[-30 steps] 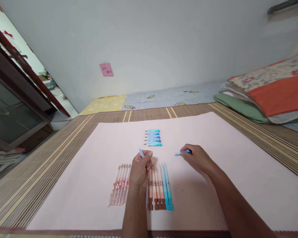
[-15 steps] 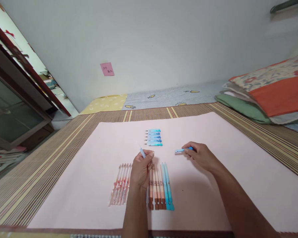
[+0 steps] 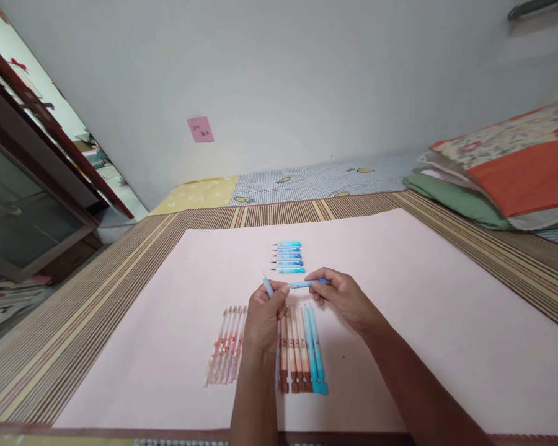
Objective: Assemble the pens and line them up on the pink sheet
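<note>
My left hand [image 3: 266, 313] is closed, with a slim pale-blue pen part [image 3: 268, 285] sticking up between its fingers and ending in a thin whitish tip. Its thumb and forefinger pinch together at the left end of a blue pen [image 3: 301, 285]. My right hand [image 3: 333, 292] grips that pen by its darker blue end and holds it level. Whether a small piece sits in the left pinch I cannot make out. Just beyond lies a stack of blue pens [image 3: 287, 256], tips to the left. Below, brown-and-peach pens [image 3: 296, 353] and turquoise pens [image 3: 317, 353] lie side by side, partly behind my left wrist.
Several clear pens with red patterns [image 3: 225, 347] lie left of my left forearm. Everything rests on a large pale pink sheet [image 3: 144, 347] over a striped mat [image 3: 74, 322]. Folded bedding [image 3: 516, 179] is piled at the right; a pink note [image 3: 199, 129] hangs on the wall.
My right hand has moved left with the blue pen, bringing its end to my left fingertips. My left hand has hardly moved.
</note>
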A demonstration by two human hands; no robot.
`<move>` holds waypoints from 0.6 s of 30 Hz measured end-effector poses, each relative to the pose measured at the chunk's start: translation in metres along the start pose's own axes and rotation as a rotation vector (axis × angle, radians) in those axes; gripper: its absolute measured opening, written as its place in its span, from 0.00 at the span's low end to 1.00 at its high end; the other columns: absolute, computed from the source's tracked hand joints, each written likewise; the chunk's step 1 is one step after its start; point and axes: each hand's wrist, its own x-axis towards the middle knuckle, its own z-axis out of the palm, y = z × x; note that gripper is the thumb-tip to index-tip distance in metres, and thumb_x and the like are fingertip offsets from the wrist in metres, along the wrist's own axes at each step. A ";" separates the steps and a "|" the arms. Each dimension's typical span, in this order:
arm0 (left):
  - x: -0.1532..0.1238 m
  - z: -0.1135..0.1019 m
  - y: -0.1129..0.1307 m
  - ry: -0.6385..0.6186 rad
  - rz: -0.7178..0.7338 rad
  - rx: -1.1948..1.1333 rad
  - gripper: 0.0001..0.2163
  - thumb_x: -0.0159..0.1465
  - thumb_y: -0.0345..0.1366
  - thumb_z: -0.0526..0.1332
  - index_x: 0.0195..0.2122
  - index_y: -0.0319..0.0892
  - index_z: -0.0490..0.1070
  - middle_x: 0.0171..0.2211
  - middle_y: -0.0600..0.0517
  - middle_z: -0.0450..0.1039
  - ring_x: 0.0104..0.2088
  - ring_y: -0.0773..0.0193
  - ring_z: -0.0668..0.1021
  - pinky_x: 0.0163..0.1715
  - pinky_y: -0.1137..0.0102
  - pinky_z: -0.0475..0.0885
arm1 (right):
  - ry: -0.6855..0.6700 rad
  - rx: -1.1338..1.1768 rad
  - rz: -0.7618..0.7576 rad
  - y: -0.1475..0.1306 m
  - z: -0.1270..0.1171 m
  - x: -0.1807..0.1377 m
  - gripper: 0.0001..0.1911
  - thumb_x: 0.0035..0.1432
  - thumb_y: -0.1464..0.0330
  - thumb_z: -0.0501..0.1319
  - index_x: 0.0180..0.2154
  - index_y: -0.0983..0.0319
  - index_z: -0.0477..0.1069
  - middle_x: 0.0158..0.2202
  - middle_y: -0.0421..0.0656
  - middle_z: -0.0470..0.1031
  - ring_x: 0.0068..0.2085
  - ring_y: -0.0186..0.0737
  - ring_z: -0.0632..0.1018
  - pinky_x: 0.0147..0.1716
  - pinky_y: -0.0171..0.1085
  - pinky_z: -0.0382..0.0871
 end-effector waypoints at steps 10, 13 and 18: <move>-0.004 -0.007 0.003 -0.116 -0.001 0.042 0.15 0.51 0.43 0.76 0.28 0.39 0.74 0.15 0.61 0.60 0.17 0.75 0.60 0.21 0.74 0.56 | -0.106 0.017 -0.023 -0.003 -0.005 -0.001 0.14 0.55 0.57 0.69 0.37 0.61 0.76 0.26 0.37 0.73 0.27 0.33 0.71 0.29 0.36 0.65; -0.009 -0.005 0.008 -0.228 -0.064 -0.029 0.16 0.50 0.42 0.77 0.27 0.39 0.72 0.16 0.61 0.60 0.17 0.76 0.59 0.22 0.74 0.57 | -0.168 0.055 -0.050 -0.002 -0.010 -0.003 0.15 0.57 0.56 0.68 0.37 0.61 0.76 0.25 0.37 0.72 0.27 0.33 0.71 0.29 0.35 0.65; -0.013 0.000 0.011 -0.342 -0.147 -0.089 0.18 0.50 0.42 0.78 0.24 0.40 0.68 0.15 0.62 0.58 0.16 0.76 0.58 0.22 0.74 0.56 | -0.228 0.066 -0.070 -0.003 -0.014 -0.004 0.14 0.59 0.56 0.69 0.37 0.61 0.76 0.24 0.37 0.71 0.27 0.33 0.70 0.28 0.35 0.63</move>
